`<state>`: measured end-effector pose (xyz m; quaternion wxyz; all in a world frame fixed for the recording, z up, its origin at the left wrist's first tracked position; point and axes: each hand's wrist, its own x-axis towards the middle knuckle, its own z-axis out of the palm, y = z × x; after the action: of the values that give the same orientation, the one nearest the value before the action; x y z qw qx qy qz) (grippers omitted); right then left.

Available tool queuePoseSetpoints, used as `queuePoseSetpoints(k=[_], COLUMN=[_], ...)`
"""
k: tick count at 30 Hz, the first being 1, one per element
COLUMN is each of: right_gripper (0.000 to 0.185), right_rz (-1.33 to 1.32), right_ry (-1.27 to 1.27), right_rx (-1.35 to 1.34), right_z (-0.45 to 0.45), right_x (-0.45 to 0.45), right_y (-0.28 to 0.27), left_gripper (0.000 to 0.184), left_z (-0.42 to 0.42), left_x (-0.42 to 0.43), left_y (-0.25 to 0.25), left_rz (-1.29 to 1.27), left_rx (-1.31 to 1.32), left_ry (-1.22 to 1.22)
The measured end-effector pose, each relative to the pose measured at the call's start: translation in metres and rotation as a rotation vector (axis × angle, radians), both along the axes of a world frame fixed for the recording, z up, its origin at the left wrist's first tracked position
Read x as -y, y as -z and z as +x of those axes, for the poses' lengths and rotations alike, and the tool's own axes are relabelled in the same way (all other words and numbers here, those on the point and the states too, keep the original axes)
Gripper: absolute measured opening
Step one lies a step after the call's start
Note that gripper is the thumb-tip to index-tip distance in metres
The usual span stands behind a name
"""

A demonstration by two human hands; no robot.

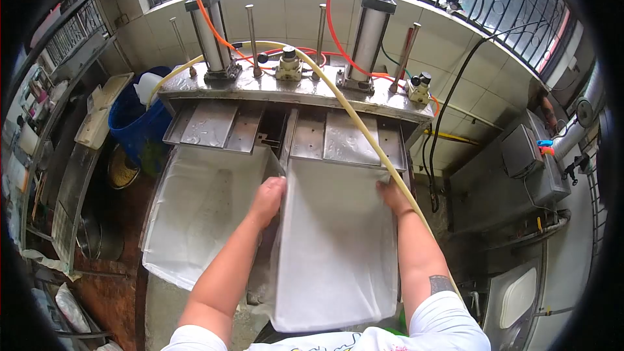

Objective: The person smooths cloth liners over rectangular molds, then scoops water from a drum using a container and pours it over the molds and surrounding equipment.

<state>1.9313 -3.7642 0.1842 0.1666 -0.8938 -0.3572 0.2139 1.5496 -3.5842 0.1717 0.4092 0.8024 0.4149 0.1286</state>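
Observation:
My left hand (268,199) is closed at the upper left edge of a white cloth (338,240), its fingers bunched on the cloth's rim. At the opposite upper edge, my right hand (394,197) grips the same cloth, partly hidden by a pale yellow hose (356,117). The cloth lines a rectangular frame or tray in front of me, sagging smoothly inside it. A second white cloth (201,214) spreads over a similar frame to the left. Metal plates (351,138) lie just beyond both cloths, under the press bench.
A steel press bench (260,91) carries two upright cylinders (372,39) with orange and red air tubes. Left are a blue barrel (138,123) and a shelf (71,188). A metal cabinet (500,175) stands right. The yellow hose crosses over my right forearm.

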Motion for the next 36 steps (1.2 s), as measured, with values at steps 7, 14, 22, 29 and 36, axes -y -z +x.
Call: queuePoseSetpoints(k=[7,14,22,29,36], right_gripper=[0.085,0.081,0.084,0.041,0.033], right_rz=[0.081,0.084,0.084,0.15,0.944], right_ry=[-0.01,-0.049,-0.014,0.098,0.587], right_rx=[-0.131,-0.094,0.014,-0.268,-0.603], right_z=[0.02,0.015,0.013,0.064,0.103], right_x=[0.016,0.018,0.027,0.028,0.007], right_y=[0.012,0.0,0.023,-0.001,0.002], left_gripper=[0.085,0.046,0.036,0.03,0.027], left_z=[0.04,0.042,0.14,0.146,0.174], left_x=[0.031,-0.037,-0.198,-0.282,-0.273], left_y=[0.04,0.04,0.003,0.009,-0.027], left_rz=[-1.29,-1.084,0.416,0.739,-0.358], left_rx=[0.695,0.512,-0.035,-0.584,0.194], left_ry=[-0.318,-0.451,-0.408,0.277,-0.464])
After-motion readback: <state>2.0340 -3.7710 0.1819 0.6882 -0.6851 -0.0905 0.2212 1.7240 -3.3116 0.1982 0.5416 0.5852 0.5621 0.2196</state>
